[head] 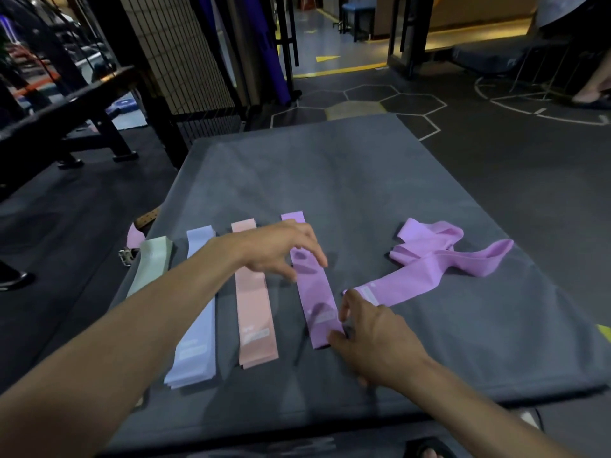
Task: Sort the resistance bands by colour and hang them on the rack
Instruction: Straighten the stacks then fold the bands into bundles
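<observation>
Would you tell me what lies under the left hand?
Under the left hand lies the flat purple band on the grey mat, with the pink band beside it. The hand covers the purple band's upper stretch, so that part cannot be seen.

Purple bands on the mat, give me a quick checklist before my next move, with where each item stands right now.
1. Flat purple stack lies straight beside the pink stack: ok.
2. Left hand reaches over the purple stack's far half, fingers relaxed: ok.
3. Right hand at the stack's near end, whether it pinches the band: cannot tell.
4. Loose purple bands to the right straightened: not ok, twisted in a heap.
5. Green stack and blue stack kept apart by colour: ok.
6. Any bands hung on the rack: cannot tell.
</observation>
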A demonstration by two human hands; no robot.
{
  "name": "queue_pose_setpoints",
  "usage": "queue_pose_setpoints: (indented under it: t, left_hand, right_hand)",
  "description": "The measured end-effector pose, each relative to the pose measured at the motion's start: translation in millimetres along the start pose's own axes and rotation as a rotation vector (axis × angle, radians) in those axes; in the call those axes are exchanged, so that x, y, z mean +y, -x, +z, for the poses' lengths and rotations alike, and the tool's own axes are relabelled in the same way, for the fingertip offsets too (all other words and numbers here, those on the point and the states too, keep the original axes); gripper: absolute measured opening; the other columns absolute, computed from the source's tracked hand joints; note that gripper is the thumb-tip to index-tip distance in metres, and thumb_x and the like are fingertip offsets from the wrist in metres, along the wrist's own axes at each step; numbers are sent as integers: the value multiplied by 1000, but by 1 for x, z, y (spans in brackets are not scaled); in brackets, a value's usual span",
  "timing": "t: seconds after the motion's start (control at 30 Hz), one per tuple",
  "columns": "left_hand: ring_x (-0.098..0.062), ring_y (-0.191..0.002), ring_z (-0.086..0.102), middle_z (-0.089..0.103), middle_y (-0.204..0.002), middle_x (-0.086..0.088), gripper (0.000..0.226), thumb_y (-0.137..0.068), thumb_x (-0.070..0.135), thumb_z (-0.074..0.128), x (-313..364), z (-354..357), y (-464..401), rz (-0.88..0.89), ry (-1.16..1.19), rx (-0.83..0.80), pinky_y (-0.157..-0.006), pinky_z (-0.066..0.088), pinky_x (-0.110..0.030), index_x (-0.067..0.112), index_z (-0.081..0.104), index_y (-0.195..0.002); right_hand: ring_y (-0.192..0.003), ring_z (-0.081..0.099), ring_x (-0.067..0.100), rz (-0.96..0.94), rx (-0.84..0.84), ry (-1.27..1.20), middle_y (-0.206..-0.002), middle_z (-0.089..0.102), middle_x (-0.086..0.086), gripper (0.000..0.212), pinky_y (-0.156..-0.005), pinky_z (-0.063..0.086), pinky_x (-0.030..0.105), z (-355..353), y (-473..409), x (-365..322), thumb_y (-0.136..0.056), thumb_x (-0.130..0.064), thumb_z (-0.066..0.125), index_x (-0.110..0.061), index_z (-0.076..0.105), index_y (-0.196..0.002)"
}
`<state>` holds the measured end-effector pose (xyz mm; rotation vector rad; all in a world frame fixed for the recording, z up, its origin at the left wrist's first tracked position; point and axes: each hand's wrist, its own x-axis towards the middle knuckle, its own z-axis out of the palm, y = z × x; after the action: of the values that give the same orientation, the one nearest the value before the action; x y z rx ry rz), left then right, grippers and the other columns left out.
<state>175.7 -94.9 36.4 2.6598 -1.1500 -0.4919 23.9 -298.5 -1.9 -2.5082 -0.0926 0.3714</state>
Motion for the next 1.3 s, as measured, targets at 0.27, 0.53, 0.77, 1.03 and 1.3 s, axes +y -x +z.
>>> queue_pose_setpoints:
  t: [0.27, 0.53, 0.77, 1.03, 1.3]
  left_hand:
    - [-16, -117, 42, 46, -128, 10, 60, -78, 17, 81, 19, 15, 4, -25, -47, -96, -104, 40, -43, 45, 62, -128]
    - [-14, -117, 43, 46, -129, 13, 50, -84, 28, 78, 22, 15, 1, -19, -125, -71, -102, 40, -43, 47, 61, -127]
    - [-16, -108, 52, 56, -122, 6, 34, -92, 34, 69, 43, 8, -4, -74, -37, 72, -98, 42, -33, 33, 65, -125]
    - [-24, -91, 60, 67, -93, 2, 50, -82, 70, 64, 96, 32, -39, -372, -243, 7, -75, 45, -35, 20, 67, -82]
    - [-19, -92, 66, 72, -92, 7, 19, -82, 42, 77, 114, 40, -46, -494, -95, -9, -72, 45, -28, 25, 69, -82]
  right_hand:
    - [-104, 61, 35, -218, 23, 305, -118, 60, 12, 38, -71, 35, 33, -5, 9, -7, -94, -37, 52, -29, 40, -130]
    - [-109, 60, 38, -216, -64, 348, -127, 58, 16, 44, -82, 46, 37, -7, 9, -10, -95, -33, 50, -24, 37, -136]
    - [-97, 62, 34, -130, -49, 318, -115, 64, 10, 32, -71, 42, 33, -45, 16, -2, -94, -36, 55, -23, 43, -121]
    - [-59, 72, 21, 117, -22, 110, -79, 65, -2, 27, -65, 62, 34, -95, 26, 41, -87, -34, 58, -33, 48, -112]
    - [-64, 75, 23, 129, -47, 42, -85, 73, 4, 29, -71, 64, 42, -100, 28, 42, -86, -36, 56, -33, 51, -115]
